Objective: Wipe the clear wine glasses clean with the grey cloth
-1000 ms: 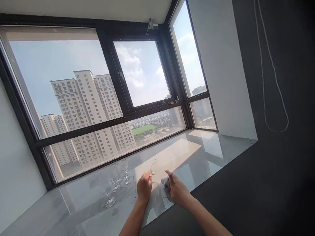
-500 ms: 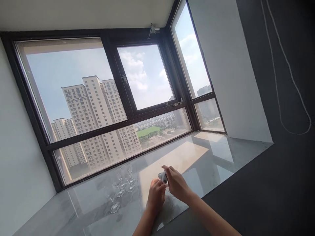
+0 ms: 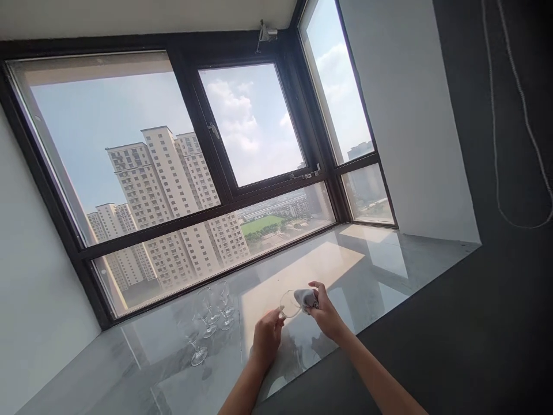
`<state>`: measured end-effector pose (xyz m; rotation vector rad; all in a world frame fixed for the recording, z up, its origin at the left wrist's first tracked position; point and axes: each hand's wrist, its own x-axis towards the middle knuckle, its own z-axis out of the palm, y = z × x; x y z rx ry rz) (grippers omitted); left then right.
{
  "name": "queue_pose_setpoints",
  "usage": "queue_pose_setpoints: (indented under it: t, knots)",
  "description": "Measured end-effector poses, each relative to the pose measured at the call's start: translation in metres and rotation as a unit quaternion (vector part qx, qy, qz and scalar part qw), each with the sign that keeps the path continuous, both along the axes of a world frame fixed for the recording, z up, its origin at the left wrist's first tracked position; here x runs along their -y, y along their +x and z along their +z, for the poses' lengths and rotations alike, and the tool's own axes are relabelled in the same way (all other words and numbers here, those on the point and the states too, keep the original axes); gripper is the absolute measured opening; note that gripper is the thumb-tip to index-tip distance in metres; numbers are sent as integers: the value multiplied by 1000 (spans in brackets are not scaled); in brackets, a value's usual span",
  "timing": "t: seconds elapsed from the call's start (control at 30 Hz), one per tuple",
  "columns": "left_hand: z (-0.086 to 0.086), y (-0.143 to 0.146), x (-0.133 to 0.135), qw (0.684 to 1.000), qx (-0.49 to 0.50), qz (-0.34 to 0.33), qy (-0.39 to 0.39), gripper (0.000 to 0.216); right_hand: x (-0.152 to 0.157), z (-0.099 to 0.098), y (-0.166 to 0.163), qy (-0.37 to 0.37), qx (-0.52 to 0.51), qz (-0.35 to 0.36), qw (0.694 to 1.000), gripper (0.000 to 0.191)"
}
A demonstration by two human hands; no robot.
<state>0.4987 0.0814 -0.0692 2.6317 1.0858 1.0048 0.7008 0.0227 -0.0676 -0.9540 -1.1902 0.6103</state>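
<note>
My left hand has its fingers closed on the side of a clear glass, whose round edge shows as a thin ring above the sill. Bunched in my right hand is a grey cloth, touching or very close to the right side of that glass. Whether the ring is the rim or the foot I cannot tell. To the left, a few clear stemmed glasses stand on the sill: one nearer glass and, behind it, a group with a glass and another glass.
The glossy stone window sill carries a bright patch of sunlight. Behind it runs a dark window frame with a latch. A white wall bounds the right, and a looped cord hangs farther right.
My hands have moved apart, the right one going right with the cloth. The glass's round edge now shows between them. The view has shifted slightly.
</note>
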Motion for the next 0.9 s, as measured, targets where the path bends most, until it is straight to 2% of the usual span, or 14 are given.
queue_pose_setpoints:
  t: [0.07,0.2,0.33,0.43,0.5,0.6,0.7,0.77,0.9]
  knots:
    - [0,-2,-1,1000,2,28,-1,36,4,1,1,4,24,-8,1000,50]
    - [4,-7,4,995,-58,60,61,31,14,9,1,25,90,2,996,51]
    - [8,-8,9,992,-90,35,77,32,22,13,0,31,186,-31,982,53]
    - [7,-6,9,996,-54,12,68,26,24,14,4,4,224,-92,970,55]
    - [4,-5,7,999,-13,-1,36,22,25,14,8,-15,225,-113,968,54]
    - [-2,-2,4,995,51,-49,-72,25,28,15,6,-11,193,-75,978,53]
    - [-8,0,0,972,104,-102,-182,25,30,19,-5,17,82,38,996,51]
    - [-10,0,-3,961,123,-119,-216,23,29,21,-12,29,4,85,996,49]
    - [-11,1,-7,960,104,-143,-217,21,26,20,-17,52,-49,48,996,50]
